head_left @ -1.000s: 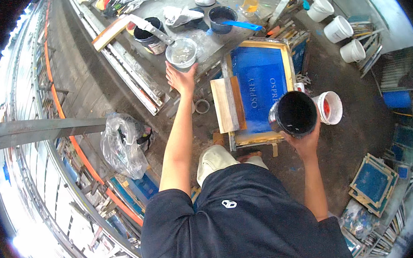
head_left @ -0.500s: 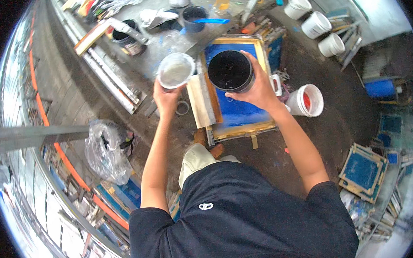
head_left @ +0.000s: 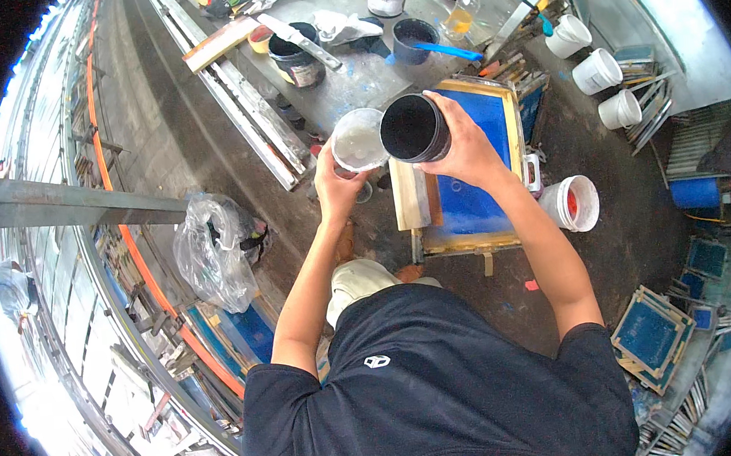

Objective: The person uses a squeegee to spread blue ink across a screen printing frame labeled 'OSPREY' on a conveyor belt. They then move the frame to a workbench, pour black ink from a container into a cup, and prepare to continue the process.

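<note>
My left hand (head_left: 340, 186) is closed around a translucent white plastic tub (head_left: 359, 135), seen mostly from above. In my right hand (head_left: 468, 149) is a black tub (head_left: 412, 126) with a dark inside; I cannot tell whether anything is in it. It tilts toward the white tub, and their rims are very close or touching. Beyond and below the black tub lies a screen printing frame (head_left: 471, 144) with blue mesh and a yellowish wooden edge. A wooden-handled squeegee (head_left: 410, 195) rests along the frame's left side.
On the grey table (head_left: 364, 80) stand a black tub with a blue spatula (head_left: 446, 50), a bottle of yellow liquid (head_left: 462, 11) and several ink tubs. White buckets (head_left: 598, 70) line the right. A plastic bag (head_left: 215, 255) hangs at left beside a metal post (head_left: 84, 199).
The two tubs have come together; before, a clear gap lay between them. The black tub now tilts more toward the left. The whole view has shifted, so the surroundings sit further right.
</note>
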Available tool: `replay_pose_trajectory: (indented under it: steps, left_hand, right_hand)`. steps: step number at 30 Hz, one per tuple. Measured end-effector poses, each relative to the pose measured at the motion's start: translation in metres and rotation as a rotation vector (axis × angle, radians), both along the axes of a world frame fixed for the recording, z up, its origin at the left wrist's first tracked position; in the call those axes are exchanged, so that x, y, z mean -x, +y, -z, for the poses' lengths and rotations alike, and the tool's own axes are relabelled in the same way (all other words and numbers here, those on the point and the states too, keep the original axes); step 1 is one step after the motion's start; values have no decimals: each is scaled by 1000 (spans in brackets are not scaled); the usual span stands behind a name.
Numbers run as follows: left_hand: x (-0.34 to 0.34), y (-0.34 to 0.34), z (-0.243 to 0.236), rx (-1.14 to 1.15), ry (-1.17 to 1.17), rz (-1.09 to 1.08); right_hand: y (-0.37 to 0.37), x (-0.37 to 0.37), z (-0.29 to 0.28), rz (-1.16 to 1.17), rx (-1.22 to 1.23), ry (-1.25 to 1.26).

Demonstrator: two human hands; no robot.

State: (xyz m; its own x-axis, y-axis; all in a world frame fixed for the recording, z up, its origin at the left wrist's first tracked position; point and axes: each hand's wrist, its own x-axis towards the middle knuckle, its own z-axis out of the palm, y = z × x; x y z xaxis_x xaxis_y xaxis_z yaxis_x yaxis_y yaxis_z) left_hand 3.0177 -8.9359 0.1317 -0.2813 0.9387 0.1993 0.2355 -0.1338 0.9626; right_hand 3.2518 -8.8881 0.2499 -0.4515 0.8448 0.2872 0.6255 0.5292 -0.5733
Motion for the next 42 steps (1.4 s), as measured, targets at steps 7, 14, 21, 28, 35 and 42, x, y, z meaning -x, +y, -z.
replay_pose_trajectory:
  steps: [7,14,21,28,35,42]
  left_hand:
    - [50,32,7,-13,88,83]
    - [82,61,3,67,33,119]
    - [96,73,-5,57,-44,174]
    - [97,81,9,104,-60,213]
    - [94,85,6,173,-105,257]
    - [92,82,-2,103,-79,269]
  right_hand:
    - [30,49,-8,34,-17,-138]
    - [54,82,-7,40,-97,-225]
    - [62,94,-9,75,-44,-204]
    - [61,96,-12,100,-47,-257]
    - [60,92,-11,120,-67,-275]
    - [54,90,-12,149,-63,-271]
